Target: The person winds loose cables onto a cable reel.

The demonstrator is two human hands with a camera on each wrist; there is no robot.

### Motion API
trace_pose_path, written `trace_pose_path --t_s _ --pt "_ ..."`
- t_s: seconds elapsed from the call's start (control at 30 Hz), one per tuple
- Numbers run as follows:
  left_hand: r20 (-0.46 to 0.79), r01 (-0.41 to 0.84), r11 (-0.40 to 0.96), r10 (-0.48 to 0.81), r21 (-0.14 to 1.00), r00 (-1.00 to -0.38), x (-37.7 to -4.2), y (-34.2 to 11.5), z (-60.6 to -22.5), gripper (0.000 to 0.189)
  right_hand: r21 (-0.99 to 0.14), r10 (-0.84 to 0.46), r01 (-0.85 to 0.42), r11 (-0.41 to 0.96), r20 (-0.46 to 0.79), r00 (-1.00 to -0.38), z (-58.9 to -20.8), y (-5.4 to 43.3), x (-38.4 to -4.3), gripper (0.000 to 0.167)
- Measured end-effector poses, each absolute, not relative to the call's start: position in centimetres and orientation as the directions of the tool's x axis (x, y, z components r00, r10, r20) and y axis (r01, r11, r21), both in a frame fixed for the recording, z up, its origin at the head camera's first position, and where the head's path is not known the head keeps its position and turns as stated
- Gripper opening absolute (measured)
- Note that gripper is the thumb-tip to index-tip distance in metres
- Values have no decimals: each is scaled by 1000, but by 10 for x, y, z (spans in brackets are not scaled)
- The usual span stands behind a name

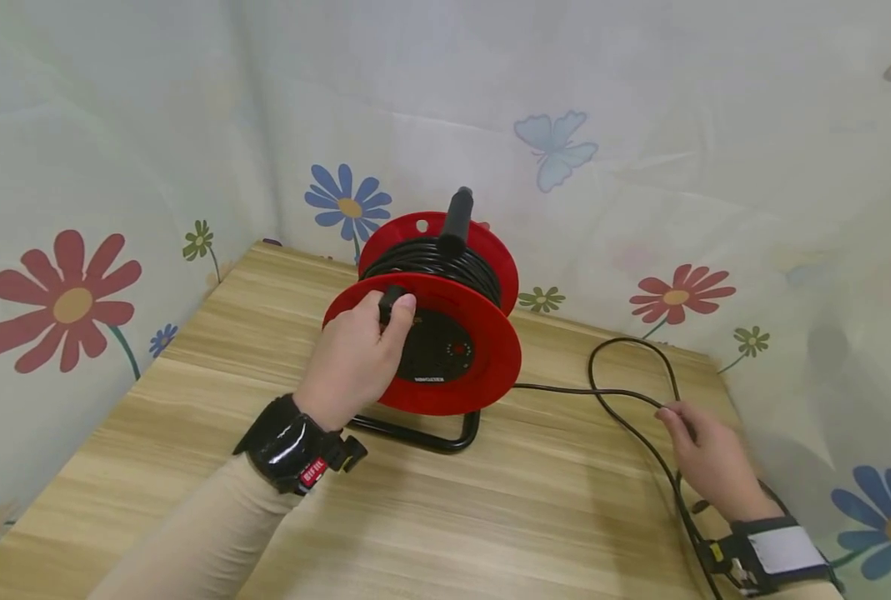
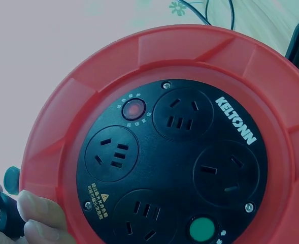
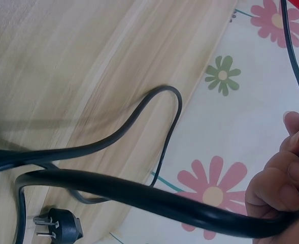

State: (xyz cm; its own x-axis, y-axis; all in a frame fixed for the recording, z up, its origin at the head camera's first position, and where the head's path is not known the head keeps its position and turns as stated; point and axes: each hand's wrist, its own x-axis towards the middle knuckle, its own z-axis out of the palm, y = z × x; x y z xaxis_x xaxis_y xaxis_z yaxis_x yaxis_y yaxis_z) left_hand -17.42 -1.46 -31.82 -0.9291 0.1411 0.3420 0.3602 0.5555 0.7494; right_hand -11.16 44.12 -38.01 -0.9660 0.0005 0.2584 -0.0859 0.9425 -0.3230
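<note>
A red cable reel (image 1: pixel 490 350) stands on the table, black cable (image 1: pixel 430 260) wound between its two flanges. On the near flange, my left hand (image 1: pixel 351 354) grips the small black winding knob (image 1: pixel 391 300). Black sockets (image 2: pixel 182 114), a red button and a green button fill the reel's face in the left wrist view. My right hand (image 1: pixel 710 458) holds the loose cable (image 1: pixel 558 388) between curled fingers, to the right of the reel. This cable runs nearly straight from the reel to that hand. Its plug (image 3: pixel 63 226) lies on the table in the right wrist view.
Slack cable loops (image 1: pixel 633 425) lie on the wooden table (image 1: pixel 520 517) around the right hand. A black carrying grip (image 1: pixel 456 221) sticks up over the reel, and a black tube stand (image 1: pixel 445 443) supports it. Flower-patterned sheeting (image 1: pixel 640 208) closes off the back and sides.
</note>
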Motion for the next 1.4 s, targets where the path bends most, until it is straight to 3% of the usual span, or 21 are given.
trace_pose_path --t_s 1.4 --pt "450 486 591 221 644 -865 -170 26 -314 40 -343 -86 -172 924 251 -964 -397 420 -114 20"
